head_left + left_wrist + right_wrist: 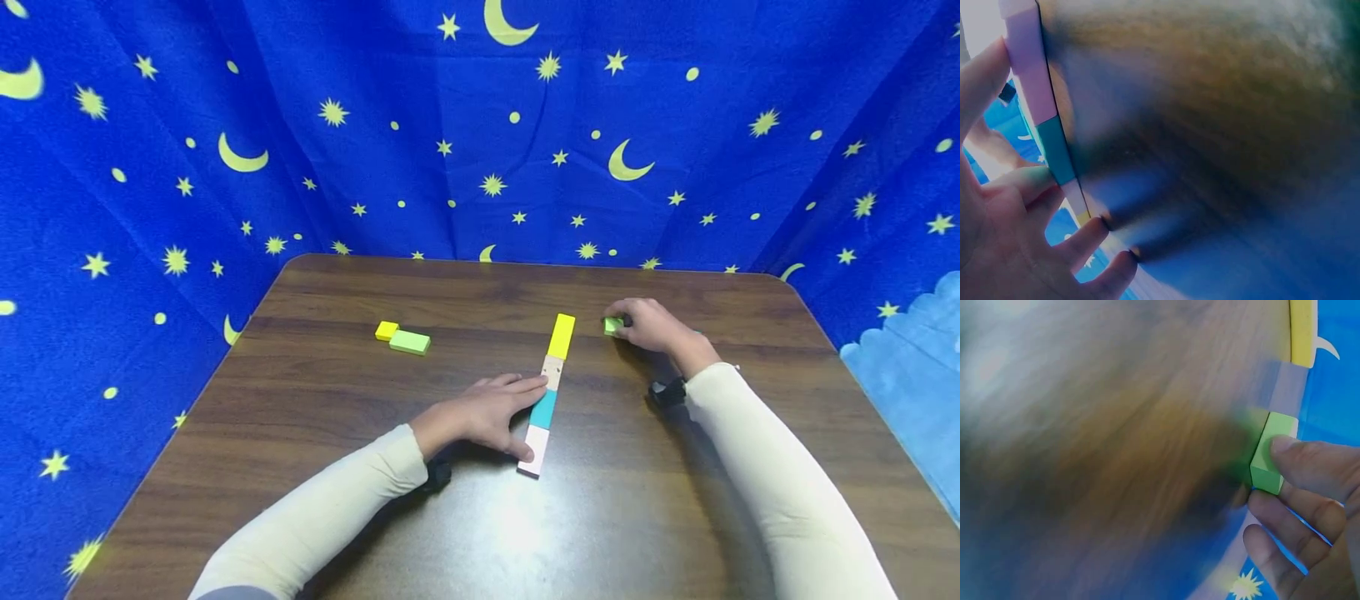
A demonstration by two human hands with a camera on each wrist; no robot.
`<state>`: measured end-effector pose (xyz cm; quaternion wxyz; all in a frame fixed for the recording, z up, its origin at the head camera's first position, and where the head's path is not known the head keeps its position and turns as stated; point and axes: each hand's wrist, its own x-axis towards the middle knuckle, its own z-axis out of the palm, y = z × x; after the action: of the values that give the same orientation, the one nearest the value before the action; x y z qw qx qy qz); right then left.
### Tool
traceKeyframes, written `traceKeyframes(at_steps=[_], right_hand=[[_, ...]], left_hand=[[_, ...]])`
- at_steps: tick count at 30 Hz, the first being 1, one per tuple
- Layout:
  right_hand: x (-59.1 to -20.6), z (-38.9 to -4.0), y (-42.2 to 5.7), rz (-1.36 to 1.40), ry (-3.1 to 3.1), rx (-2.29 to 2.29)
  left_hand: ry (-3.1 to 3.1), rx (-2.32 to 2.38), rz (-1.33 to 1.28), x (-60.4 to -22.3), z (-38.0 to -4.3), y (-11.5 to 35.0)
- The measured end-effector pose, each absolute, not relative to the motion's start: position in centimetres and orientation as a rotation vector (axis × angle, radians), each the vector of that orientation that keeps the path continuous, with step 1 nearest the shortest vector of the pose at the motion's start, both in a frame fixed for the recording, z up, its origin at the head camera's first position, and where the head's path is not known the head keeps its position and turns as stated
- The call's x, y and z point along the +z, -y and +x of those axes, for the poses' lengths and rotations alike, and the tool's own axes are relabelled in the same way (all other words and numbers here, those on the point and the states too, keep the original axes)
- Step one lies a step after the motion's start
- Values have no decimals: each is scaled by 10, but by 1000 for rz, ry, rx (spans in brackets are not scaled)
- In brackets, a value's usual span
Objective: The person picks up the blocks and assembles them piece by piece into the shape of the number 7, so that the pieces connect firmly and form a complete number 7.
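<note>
A line of blocks runs across the middle of the table: a yellow block (pixel 562 337) at the far end, a pale block with dark marks (pixel 552 372), a teal block (pixel 543 410) and a pale pink block (pixel 536 446) nearest me. My left hand (pixel 491 410) lies along its left side with fingers extended, index fingertip by the pale and teal blocks, thumb at the pink one. To the right of the line's far end, my right hand (pixel 651 325) pinches a small light green block (pixel 1267 456) between thumb and fingers, close over the tabletop.
Farther left on the brown table (pixel 315 433), a small yellow block (pixel 387 331) touches a light green block (pixel 410 342). A sliver of teal (pixel 698 332) shows behind my right wrist. A blue curtain (pixel 420 100) with moons and stars hangs around the table's edge.
</note>
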<state>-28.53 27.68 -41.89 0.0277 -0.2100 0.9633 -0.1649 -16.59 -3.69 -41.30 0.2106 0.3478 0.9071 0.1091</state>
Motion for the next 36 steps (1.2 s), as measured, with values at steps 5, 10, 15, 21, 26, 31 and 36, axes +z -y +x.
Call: traceKeyframes(at_steps=[5,10,15,21,26,31,36], right_hand=[[-427,-295,-270,-628,-2968,-543],[-431,-304,-263,-525,-2945,-617],[-432,-313,-253,-466,-2934,-672],[-437,-321,-238,-486,-2962,-755],[-436,-324,-227,-483,-2940,-807],[-434,-326,-221,-428,-2904,-854],[-435,-328,-219,-438,-2856,-929]], left_hand=[[-2507,299,963,-418,-166,35],[-2507,307,954,-420,-166,34],[-2512,310,958,-418,-166,35],[-2500,306,963,-417,-166,37],[-2508,314,965,-415,-166,39],[-2506,315,966,-415,-167,39],[-2500,309,964,-414,-168,38]])
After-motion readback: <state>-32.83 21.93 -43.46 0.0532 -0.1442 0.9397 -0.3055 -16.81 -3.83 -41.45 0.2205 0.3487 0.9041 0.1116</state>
